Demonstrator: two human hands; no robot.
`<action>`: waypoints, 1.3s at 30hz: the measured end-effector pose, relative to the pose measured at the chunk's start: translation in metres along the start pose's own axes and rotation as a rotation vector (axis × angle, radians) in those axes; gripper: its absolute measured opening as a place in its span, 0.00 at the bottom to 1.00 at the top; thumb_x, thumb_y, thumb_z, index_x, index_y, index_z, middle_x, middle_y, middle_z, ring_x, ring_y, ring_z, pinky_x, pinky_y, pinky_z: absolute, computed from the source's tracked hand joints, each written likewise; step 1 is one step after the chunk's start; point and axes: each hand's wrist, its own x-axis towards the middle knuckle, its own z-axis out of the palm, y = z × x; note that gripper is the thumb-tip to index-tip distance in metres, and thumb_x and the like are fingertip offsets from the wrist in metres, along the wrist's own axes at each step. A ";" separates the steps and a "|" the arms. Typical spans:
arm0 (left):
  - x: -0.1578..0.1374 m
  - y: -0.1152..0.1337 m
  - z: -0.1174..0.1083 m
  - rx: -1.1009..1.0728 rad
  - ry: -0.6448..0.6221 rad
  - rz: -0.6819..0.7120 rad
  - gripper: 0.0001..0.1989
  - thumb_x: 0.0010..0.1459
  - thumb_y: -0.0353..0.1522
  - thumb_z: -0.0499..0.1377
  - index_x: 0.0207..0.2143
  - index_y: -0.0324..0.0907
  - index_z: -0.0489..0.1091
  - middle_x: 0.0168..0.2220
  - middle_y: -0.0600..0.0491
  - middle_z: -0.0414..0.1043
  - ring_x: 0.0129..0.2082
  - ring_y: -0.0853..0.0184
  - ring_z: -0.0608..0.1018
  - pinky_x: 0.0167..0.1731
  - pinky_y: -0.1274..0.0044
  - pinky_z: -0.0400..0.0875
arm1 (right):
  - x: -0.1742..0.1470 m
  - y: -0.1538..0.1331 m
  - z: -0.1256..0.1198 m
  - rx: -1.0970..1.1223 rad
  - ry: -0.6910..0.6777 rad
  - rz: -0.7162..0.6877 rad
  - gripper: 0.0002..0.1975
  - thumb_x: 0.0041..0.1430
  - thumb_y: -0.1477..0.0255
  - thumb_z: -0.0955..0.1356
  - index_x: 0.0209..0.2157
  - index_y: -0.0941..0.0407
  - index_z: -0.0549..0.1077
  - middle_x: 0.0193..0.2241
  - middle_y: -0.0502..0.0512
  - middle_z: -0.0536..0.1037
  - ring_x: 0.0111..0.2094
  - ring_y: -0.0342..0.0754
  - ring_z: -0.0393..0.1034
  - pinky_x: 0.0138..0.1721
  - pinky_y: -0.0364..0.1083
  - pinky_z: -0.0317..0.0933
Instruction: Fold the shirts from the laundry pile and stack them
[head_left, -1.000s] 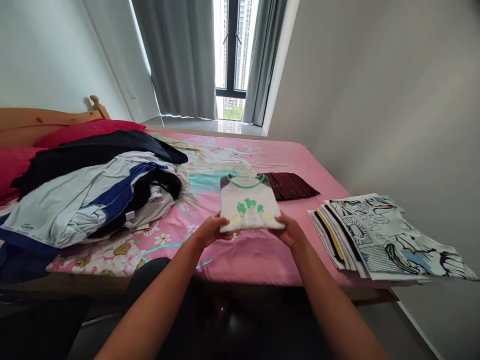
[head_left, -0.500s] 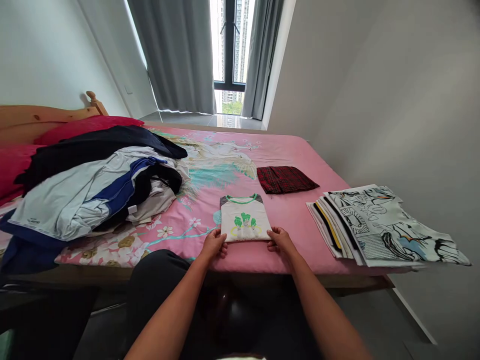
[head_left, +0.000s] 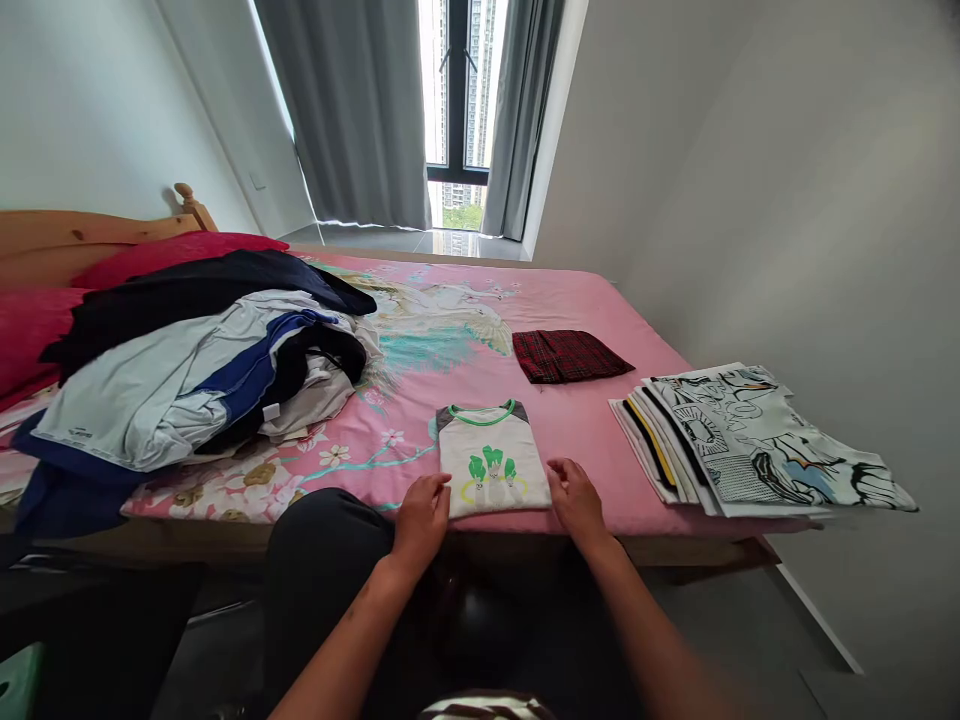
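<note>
A folded white T-shirt (head_left: 495, 460) lies flat near the bed's front edge. It has dark grey shoulders, a green-trimmed collar and a print of green-topped vegetables. My left hand (head_left: 422, 518) is at its left side, fingers loosely bent with the tips close to the lower edge. On the opposite side, my right hand (head_left: 576, 500) has its fingers apart, next to the shirt's right edge. Neither hand shows fabric gripped between the fingers. Beyond the shirt lies a folded red plaid garment (head_left: 570, 356).
A heap of loose clothes (head_left: 172, 380) covers the bed's left part, in front of red pillows (head_left: 180, 247). Folded clothes are stacked at the right (head_left: 720, 440). The pink floral bedsheet (head_left: 420, 400) stretches between them. My knee (head_left: 322, 535) is against the bed's front.
The folded T-shirt has come slightly nearer to me, toward the bed's edge. Both hands have loosened from its lower corners and now rest beside it.
</note>
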 end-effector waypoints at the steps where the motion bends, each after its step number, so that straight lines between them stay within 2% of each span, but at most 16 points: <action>1: 0.008 0.006 0.004 0.015 0.009 0.105 0.14 0.60 0.30 0.48 0.44 0.42 0.70 0.44 0.49 0.74 0.47 0.64 0.74 0.49 0.71 0.68 | 0.003 -0.011 0.005 0.015 0.020 -0.104 0.16 0.61 0.69 0.57 0.44 0.57 0.69 0.46 0.59 0.73 0.48 0.49 0.67 0.50 0.49 0.61; 3: 0.023 0.017 0.018 0.115 -0.028 0.259 0.19 0.59 0.25 0.46 0.49 0.43 0.69 0.54 0.49 0.68 0.58 0.64 0.66 0.57 0.69 0.60 | 0.009 -0.031 0.021 -0.010 0.004 -0.285 0.19 0.63 0.70 0.54 0.49 0.58 0.68 0.52 0.59 0.69 0.56 0.48 0.60 0.57 0.49 0.54; 4: 0.029 0.020 0.026 0.190 -0.060 0.293 0.22 0.58 0.25 0.46 0.53 0.44 0.67 0.58 0.50 0.64 0.61 0.64 0.61 0.60 0.66 0.55 | 0.011 -0.037 0.031 -0.057 -0.029 -0.344 0.20 0.63 0.71 0.54 0.52 0.59 0.67 0.56 0.59 0.66 0.59 0.48 0.55 0.60 0.50 0.49; 6: 0.032 0.020 0.042 0.345 -0.121 0.261 0.24 0.59 0.27 0.48 0.58 0.44 0.62 0.63 0.50 0.55 0.65 0.60 0.54 0.63 0.60 0.46 | 0.011 -0.040 0.052 -0.197 -0.125 -0.371 0.22 0.63 0.70 0.55 0.57 0.59 0.63 0.60 0.58 0.60 0.63 0.49 0.47 0.62 0.53 0.42; 10: 0.016 0.003 0.060 0.499 -0.214 0.048 0.29 0.59 0.39 0.50 0.62 0.43 0.55 0.66 0.46 0.46 0.65 0.55 0.50 0.62 0.55 0.41 | -0.001 -0.020 0.079 -0.423 -0.241 -0.275 0.27 0.63 0.64 0.57 0.62 0.57 0.57 0.64 0.57 0.52 0.65 0.52 0.41 0.63 0.56 0.36; 13: 0.008 -0.003 0.058 0.499 -0.251 0.005 0.31 0.59 0.43 0.49 0.63 0.43 0.53 0.66 0.47 0.45 0.66 0.56 0.50 0.62 0.55 0.40 | -0.006 -0.013 0.078 -0.448 -0.256 -0.267 0.27 0.64 0.63 0.57 0.62 0.56 0.56 0.64 0.56 0.52 0.65 0.51 0.41 0.63 0.55 0.37; 17: 0.037 0.010 0.048 0.452 -0.247 0.002 0.25 0.62 0.38 0.45 0.60 0.42 0.59 0.64 0.48 0.52 0.65 0.59 0.52 0.62 0.56 0.40 | 0.018 -0.031 0.066 -0.366 -0.220 -0.241 0.25 0.65 0.65 0.55 0.59 0.60 0.60 0.61 0.58 0.59 0.63 0.50 0.48 0.62 0.51 0.43; 19: 0.061 0.015 0.046 0.435 -0.247 0.027 0.25 0.62 0.35 0.42 0.61 0.42 0.57 0.65 0.50 0.50 0.66 0.62 0.50 0.63 0.58 0.38 | 0.039 -0.041 0.064 -0.340 -0.183 -0.233 0.25 0.65 0.67 0.54 0.60 0.61 0.60 0.61 0.58 0.59 0.63 0.48 0.47 0.62 0.49 0.41; 23: 0.092 0.002 0.054 0.459 -0.306 -0.085 0.29 0.62 0.40 0.43 0.64 0.40 0.50 0.67 0.48 0.42 0.67 0.60 0.45 0.62 0.55 0.34 | 0.068 -0.040 0.076 -0.377 -0.235 -0.106 0.26 0.65 0.66 0.54 0.62 0.59 0.55 0.64 0.54 0.52 0.65 0.48 0.40 0.64 0.53 0.34; 27: 0.086 -0.022 0.066 0.490 -0.263 -0.132 0.34 0.60 0.45 0.45 0.65 0.43 0.45 0.68 0.49 0.38 0.67 0.59 0.41 0.62 0.56 0.30 | 0.069 -0.023 0.090 -0.413 -0.279 -0.002 0.32 0.64 0.60 0.54 0.65 0.58 0.45 0.66 0.53 0.42 0.66 0.48 0.33 0.63 0.57 0.26; 29: 0.083 -0.028 0.069 0.484 -0.217 -0.116 0.34 0.59 0.46 0.47 0.65 0.44 0.46 0.67 0.49 0.41 0.67 0.59 0.43 0.62 0.55 0.31 | 0.067 -0.019 0.092 -0.407 -0.278 0.003 0.32 0.64 0.59 0.53 0.66 0.58 0.44 0.66 0.52 0.41 0.66 0.47 0.32 0.63 0.57 0.25; 31: 0.086 -0.030 0.068 0.449 -0.171 -0.110 0.32 0.58 0.46 0.49 0.62 0.45 0.53 0.66 0.48 0.48 0.65 0.57 0.49 0.62 0.56 0.36 | 0.068 -0.021 0.090 -0.390 -0.292 0.024 0.32 0.64 0.59 0.54 0.65 0.57 0.45 0.66 0.52 0.43 0.66 0.47 0.34 0.63 0.58 0.25; 35: 0.117 -0.037 0.060 0.339 -0.057 -0.109 0.21 0.61 0.40 0.48 0.54 0.44 0.65 0.59 0.49 0.63 0.59 0.62 0.63 0.60 0.68 0.52 | 0.083 -0.028 0.085 -0.393 -0.259 0.018 0.27 0.65 0.62 0.52 0.63 0.56 0.52 0.65 0.54 0.49 0.65 0.46 0.38 0.63 0.58 0.26; 37: 0.135 -0.045 0.055 0.320 -0.034 -0.132 0.20 0.62 0.36 0.47 0.54 0.45 0.65 0.58 0.50 0.64 0.58 0.65 0.64 0.58 0.71 0.55 | 0.092 -0.027 0.084 -0.406 -0.249 -0.047 0.27 0.66 0.63 0.51 0.63 0.56 0.53 0.65 0.55 0.50 0.65 0.47 0.37 0.62 0.58 0.24; 39: 0.149 -0.054 0.052 0.331 -0.027 -0.180 0.20 0.61 0.33 0.48 0.54 0.44 0.65 0.58 0.49 0.64 0.58 0.63 0.64 0.58 0.70 0.55 | 0.098 -0.022 0.087 -0.417 -0.268 -0.066 0.28 0.65 0.61 0.51 0.64 0.57 0.51 0.65 0.55 0.48 0.66 0.49 0.34 0.62 0.58 0.22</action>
